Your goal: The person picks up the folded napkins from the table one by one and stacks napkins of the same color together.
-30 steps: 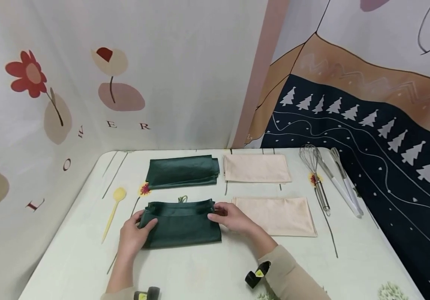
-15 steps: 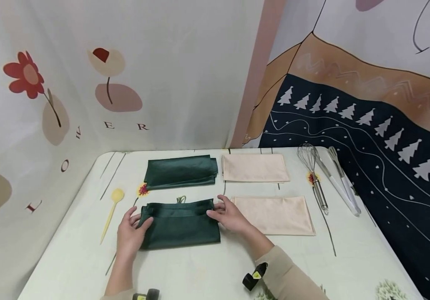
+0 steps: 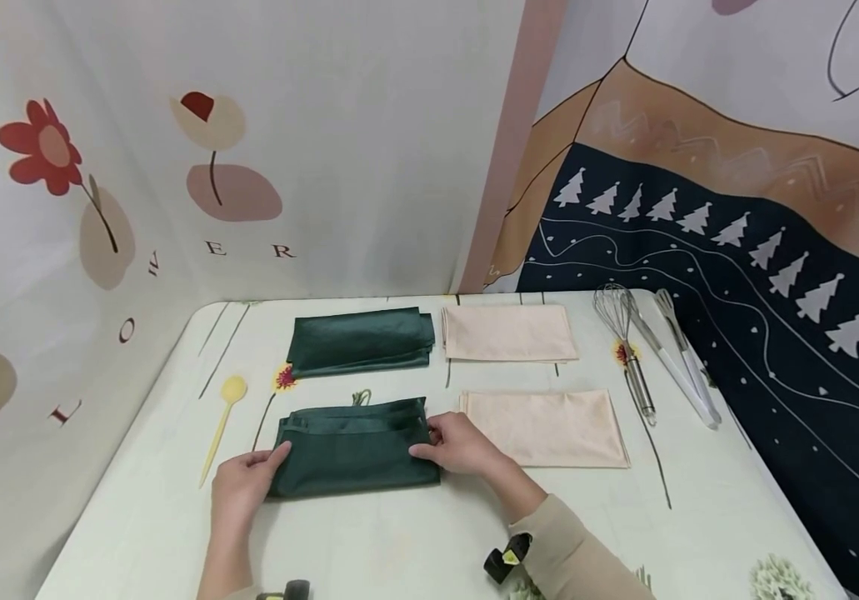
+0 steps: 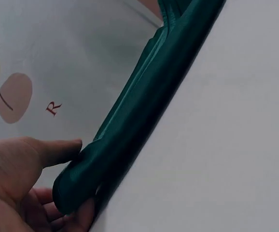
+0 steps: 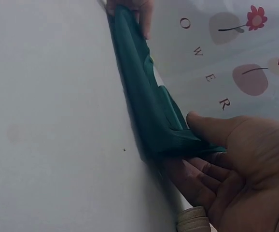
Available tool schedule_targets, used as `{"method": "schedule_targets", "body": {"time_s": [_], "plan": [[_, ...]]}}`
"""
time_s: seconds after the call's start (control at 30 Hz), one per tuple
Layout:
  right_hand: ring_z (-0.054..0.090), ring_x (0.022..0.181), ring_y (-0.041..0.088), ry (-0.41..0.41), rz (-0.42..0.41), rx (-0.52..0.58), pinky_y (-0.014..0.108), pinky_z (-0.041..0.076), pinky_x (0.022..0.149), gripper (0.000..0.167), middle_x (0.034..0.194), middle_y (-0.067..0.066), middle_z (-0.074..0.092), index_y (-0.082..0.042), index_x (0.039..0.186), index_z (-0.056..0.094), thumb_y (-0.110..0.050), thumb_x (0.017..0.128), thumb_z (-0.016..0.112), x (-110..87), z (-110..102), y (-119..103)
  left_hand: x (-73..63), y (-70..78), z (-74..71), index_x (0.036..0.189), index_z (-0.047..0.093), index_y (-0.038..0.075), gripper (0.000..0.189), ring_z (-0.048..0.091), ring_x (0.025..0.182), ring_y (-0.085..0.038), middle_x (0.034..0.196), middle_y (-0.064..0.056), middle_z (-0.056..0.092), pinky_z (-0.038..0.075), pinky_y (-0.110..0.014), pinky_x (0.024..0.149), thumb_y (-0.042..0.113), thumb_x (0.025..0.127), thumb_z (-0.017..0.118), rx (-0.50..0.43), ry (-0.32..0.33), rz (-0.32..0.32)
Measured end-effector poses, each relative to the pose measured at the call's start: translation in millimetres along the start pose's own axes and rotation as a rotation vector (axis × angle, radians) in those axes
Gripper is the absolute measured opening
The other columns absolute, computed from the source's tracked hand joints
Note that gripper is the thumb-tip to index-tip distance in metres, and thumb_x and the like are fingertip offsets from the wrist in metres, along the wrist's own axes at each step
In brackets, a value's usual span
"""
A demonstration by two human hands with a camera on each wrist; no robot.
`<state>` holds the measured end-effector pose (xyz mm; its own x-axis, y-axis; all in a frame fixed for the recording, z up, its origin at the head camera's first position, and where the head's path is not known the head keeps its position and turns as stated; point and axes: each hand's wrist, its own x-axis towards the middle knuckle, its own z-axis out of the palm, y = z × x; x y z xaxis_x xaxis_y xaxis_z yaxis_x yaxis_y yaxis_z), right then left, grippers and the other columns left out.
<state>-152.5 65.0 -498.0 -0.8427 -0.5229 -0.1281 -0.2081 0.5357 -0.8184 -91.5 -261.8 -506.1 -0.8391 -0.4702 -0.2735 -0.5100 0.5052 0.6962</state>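
A folded dark green cloth (image 3: 354,458) lies at the front of the table between both hands. My left hand (image 3: 242,483) pinches its left edge, thumb on top; in the left wrist view the fingers (image 4: 85,215) reach beneath the fold. At the opposite edge, my right hand (image 3: 459,446) holds the cloth between thumb and fingers. The right wrist view shows the right thumb (image 5: 209,128) above the green cloth (image 5: 146,104) and the other fingers under it. Behind lies a second folded green cloth (image 3: 357,343), touched by neither hand.
Two folded pale pink cloths, one at the back (image 3: 507,333) and one in front (image 3: 556,429), lie to the right. A yellow spoon (image 3: 228,408) rests at left. Along the right edge are a whisk (image 3: 633,367) and metal utensils with white handles (image 3: 687,392).
My left hand has let its fingers spread, then slid left and nearer along the cloth's left edge, which has shifted slightly left. My right index finger lifted and came back down.
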Motion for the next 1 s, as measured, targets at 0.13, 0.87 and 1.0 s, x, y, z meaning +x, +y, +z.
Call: {"method": "schedule_targets", "body": {"time_s": [0.13,0.87,1.0], "plan": [[0.033,0.051,0.010,0.005,-0.006,-0.031,0.025,0.029,0.053,0.036,0.058,-0.005,0.036,-0.014,0.071,0.047,-0.020,0.094,0.074,0.3,3,4,1.6,-5.5,-1.4,0.120,0.066,-0.009,0.063,0.062,0.100,-0.036,0.103,-0.023,0.070,0.052,-0.040,0.079,0.048,0.092,0.071,0.005,-0.052,0.043],[0.029,0.048,0.007,0.100,-0.087,0.046,0.023,0.030,0.052,0.038,0.061,-0.004,0.030,-0.011,0.071,0.041,-0.013,0.098,0.068,4.6,-4,10,9.9,1.8,1.2,0.134,0.060,-0.003,0.047,0.054,0.101,-0.013,0.128,-0.019,0.061,0.047,-0.011,0.075,0.031,0.101,0.065,-0.197,-0.156,0.133],[0.030,0.048,0.006,0.139,-0.084,0.082,0.022,0.030,0.052,0.036,0.064,-0.003,0.031,-0.010,0.073,0.043,-0.013,0.098,0.068,7.0,-10,11,14.8,13.5,-0.7,0.134,0.059,-0.002,0.047,0.054,0.100,-0.010,0.130,-0.019,0.060,0.048,-0.012,0.075,0.030,0.101,0.065,-0.223,-0.160,0.143]]}}
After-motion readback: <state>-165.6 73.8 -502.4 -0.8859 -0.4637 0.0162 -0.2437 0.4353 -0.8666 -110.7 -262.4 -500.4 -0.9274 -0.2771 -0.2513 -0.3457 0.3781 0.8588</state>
